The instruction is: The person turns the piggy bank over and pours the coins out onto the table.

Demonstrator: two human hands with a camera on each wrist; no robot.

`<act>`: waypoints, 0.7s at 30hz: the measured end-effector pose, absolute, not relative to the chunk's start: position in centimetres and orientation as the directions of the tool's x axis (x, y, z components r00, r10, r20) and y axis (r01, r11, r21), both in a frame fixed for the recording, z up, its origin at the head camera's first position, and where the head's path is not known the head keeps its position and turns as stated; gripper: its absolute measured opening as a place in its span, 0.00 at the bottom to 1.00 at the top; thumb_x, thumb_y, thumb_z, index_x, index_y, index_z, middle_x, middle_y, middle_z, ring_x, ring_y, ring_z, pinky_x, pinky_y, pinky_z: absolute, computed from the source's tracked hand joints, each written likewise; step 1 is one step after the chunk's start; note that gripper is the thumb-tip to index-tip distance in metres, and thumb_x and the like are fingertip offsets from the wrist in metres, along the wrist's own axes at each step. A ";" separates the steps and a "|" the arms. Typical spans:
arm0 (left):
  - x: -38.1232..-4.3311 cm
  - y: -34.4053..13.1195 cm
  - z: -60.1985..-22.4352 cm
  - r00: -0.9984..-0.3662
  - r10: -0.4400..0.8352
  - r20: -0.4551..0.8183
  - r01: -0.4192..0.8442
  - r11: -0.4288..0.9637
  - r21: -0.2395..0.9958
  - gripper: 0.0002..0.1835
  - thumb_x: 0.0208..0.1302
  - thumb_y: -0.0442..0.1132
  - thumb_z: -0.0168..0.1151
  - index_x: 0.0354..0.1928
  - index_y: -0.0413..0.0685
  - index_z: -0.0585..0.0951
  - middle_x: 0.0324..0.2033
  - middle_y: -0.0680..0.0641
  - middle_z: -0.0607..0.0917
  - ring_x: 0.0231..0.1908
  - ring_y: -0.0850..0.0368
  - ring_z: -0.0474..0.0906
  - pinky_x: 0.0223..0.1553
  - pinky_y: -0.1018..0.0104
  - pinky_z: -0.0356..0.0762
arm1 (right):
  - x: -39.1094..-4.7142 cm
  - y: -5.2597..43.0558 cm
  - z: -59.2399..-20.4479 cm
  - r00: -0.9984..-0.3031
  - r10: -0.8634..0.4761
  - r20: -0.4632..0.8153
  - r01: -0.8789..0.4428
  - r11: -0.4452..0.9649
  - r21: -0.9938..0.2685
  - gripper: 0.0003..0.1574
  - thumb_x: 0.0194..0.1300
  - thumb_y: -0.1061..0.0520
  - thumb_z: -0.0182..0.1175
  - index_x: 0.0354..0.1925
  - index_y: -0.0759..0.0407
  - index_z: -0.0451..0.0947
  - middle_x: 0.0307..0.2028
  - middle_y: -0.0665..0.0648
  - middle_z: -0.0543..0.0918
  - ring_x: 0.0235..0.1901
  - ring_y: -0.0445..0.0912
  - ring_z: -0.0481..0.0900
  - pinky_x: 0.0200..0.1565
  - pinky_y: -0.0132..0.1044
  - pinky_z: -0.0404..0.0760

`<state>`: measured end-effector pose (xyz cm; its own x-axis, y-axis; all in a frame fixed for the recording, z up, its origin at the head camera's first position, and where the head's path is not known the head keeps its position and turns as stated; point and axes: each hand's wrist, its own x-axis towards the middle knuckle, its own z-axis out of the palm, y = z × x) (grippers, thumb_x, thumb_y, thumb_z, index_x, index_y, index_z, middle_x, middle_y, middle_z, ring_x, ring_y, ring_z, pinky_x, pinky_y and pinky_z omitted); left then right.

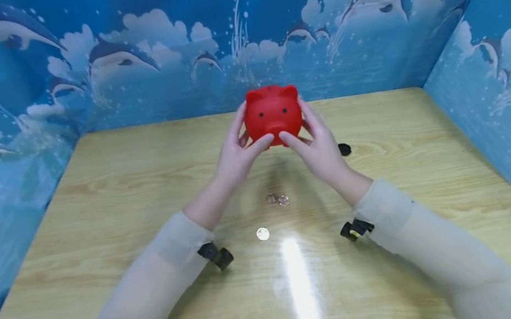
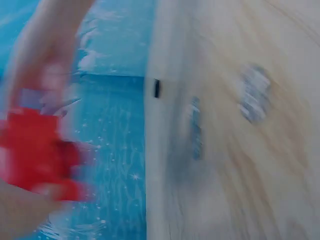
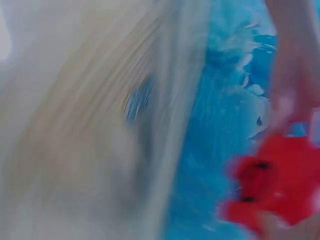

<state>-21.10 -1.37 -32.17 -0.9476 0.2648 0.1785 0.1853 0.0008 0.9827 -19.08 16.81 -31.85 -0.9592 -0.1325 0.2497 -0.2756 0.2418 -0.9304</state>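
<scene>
1. Pale sleeves [image 1: 123,306] lie nearest the camera, reaching forward from below the red piggy bank [image 1: 272,106]; a black wrist camera [image 1: 218,256] is strapped to each forearm.
2. At the landmark's left side, the left hand [image 1: 237,157] is partly curved, fingers along the bank's flank and thumb toward the front under the snout, gripping it.
3. On the opposite side, the right hand [image 1: 318,149] mirrors that grip, its thumb tip near the other thumb.
4. Piggy bank: held between both hands, face toward the camera, apparently raised off the wooden table [image 1: 95,224], with a shadow below it.
5. Nearer the camera than the bank are two copper-coloured coins [image 1: 284,200], side by side, and, nearer again, one silver coin [image 1: 263,234].
6. Right of the bank, just past the right hand, sits a small black disc [image 1: 345,149]; its purpose is unclear.
7. Behind the bank hangs a blue dolphin-print backdrop [image 1: 159,57].
8. Judging by the pose, the step in hand is a two-handed hold of the bank above the table. Any next move would seem to call for steady, matched pressure from both hands, since its sides look smooth and round. Both wrist views are blurred.
</scene>
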 end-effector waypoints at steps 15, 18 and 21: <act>-21.4 -1.2 -33.1 -0.963 0.271 0.001 0.024 0.082 0.996 0.43 0.59 0.45 0.65 0.72 0.63 0.53 0.66 0.52 0.61 0.61 0.52 0.62 0.51 0.58 0.75 | -19.5 17.0 -33.0 -0.983 -0.149 0.109 -0.148 0.286 -0.947 0.47 0.65 0.48 0.58 0.73 0.47 0.45 0.69 0.53 0.56 0.64 0.51 0.61 0.53 0.45 0.74; -21.2 -1.1 -32.5 -0.911 0.275 0.308 0.314 -0.024 0.949 0.44 0.57 0.37 0.66 0.72 0.58 0.53 0.68 0.54 0.56 0.64 0.53 0.58 0.52 0.57 0.74 | -18.9 16.9 -32.1 -0.925 -0.096 0.368 -0.380 0.239 -0.893 0.49 0.62 0.58 0.61 0.73 0.50 0.46 0.70 0.51 0.53 0.66 0.48 0.58 0.53 0.45 0.74; -21.6 -1.1 -32.4 -0.907 0.286 0.309 0.327 0.015 0.945 0.44 0.58 0.37 0.65 0.72 0.56 0.52 0.69 0.52 0.56 0.65 0.54 0.57 0.53 0.57 0.73 | -18.5 16.7 -30.9 -0.943 -0.104 0.317 -0.332 0.224 -0.916 0.48 0.63 0.59 0.60 0.73 0.55 0.46 0.70 0.54 0.53 0.65 0.52 0.59 0.54 0.46 0.74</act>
<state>-21.61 -1.12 -32.43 -0.9069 0.2860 0.3094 0.3270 0.0146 0.9449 -18.52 16.72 -30.89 -0.9428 -0.1039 0.3168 -0.3325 0.2239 -0.9162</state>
